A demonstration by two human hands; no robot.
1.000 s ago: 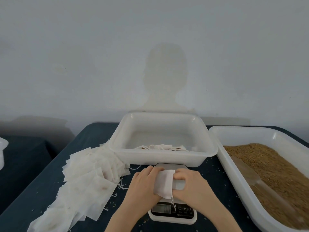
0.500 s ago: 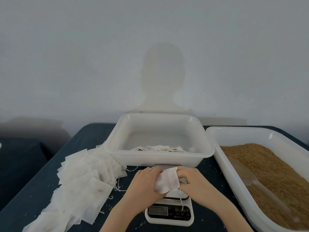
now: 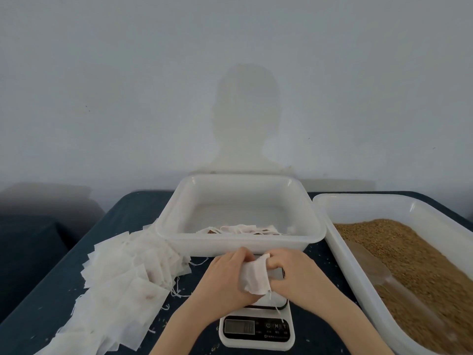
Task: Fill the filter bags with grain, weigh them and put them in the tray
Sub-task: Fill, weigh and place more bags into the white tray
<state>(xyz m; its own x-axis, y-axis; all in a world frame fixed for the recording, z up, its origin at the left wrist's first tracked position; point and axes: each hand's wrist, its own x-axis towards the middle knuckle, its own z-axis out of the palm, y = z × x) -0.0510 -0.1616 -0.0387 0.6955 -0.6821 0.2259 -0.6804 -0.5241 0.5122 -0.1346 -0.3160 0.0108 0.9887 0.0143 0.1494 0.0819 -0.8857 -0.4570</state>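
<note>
We see both hands working one white filter bag (image 3: 256, 277) above the weighing platform of a digital kitchen scale (image 3: 256, 329), which sits at the near centre of the dark blue counter (image 3: 133, 213). The left hand (image 3: 225, 275) grips the bag's left side with its fingers curled round the fabric. The right hand (image 3: 294, 274) pinches the bag's right edge, its fingers bent inward at the bag's mouth. The bag is crumpled between the two hands, and a thin drawstring (image 3: 277, 307) hangs from its lower right corner down over the scale's control panel. We cannot read the scale's display, and we cannot tell whether the bag touches the platform.

Directly behind the scale stands a white plastic tray (image 3: 240, 242). Several bags (image 3: 240, 229) lie flat on its floor along the near wall.

To the right, a larger white tub (image 3: 340, 252) holds brown grain (image 3: 409, 252). A clear scoop (image 3: 378, 275) lies in the grain near the tub's left wall.

To the left of the tray and scale, a pile of flat empty filter bags (image 3: 122, 278) spreads toward the near left corner of the counter, loose strings trailing from its edge. Scattered grains dot the counter around the scale.
</note>
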